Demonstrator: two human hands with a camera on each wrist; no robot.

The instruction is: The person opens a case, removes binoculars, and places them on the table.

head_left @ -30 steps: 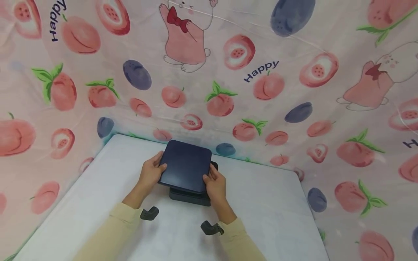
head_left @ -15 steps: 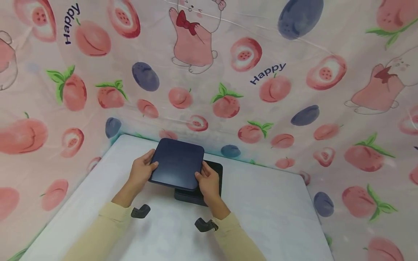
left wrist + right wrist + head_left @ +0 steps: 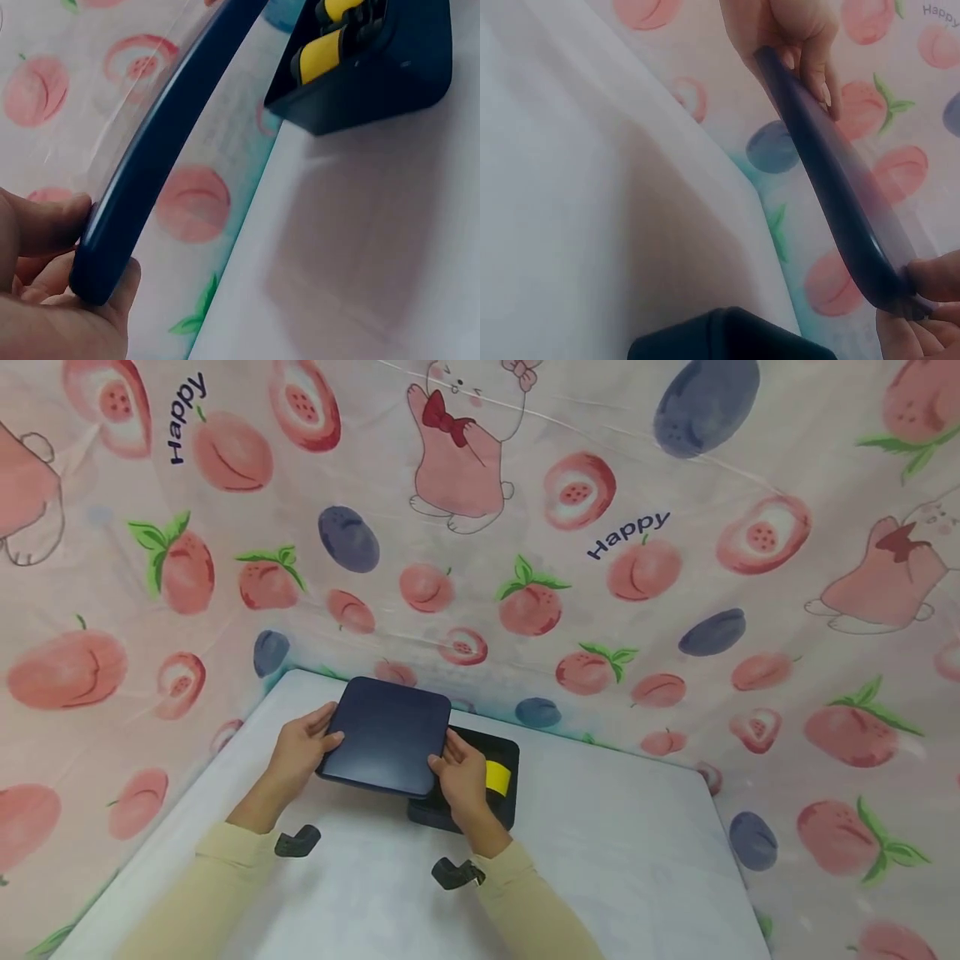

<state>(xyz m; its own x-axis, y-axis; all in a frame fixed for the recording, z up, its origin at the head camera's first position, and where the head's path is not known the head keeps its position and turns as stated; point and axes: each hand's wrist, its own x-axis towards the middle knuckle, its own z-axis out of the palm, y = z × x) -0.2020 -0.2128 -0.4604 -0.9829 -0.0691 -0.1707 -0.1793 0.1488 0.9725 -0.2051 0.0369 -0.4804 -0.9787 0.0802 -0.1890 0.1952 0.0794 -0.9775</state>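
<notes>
A dark navy lid (image 3: 386,735), flat with rounded corners, is held up by both hands. My left hand (image 3: 302,750) pinches its left edge, thumb on top and fingers underneath, as the left wrist view also shows. At the opposite edge my right hand (image 3: 463,777) grips it the same way. Below and to the right stands a matching dark box (image 3: 514,797), its top uncovered on that side. Inside it lies a yellow and black cylindrical object (image 3: 497,778); the left wrist view shows another yellow part beside this yellow piece (image 3: 321,56). The lid and right hand hide part of the box's inside.
The box stands near the back edge of a white table (image 3: 600,852). Behind the table hangs a fruit-printed cloth (image 3: 480,552), which also covers both sides. Black angled mounts (image 3: 298,841) stick out from both sleeves.
Both hands have carried the lid leftward off the box. The box's right part and the yellow object inside have come into view.
</notes>
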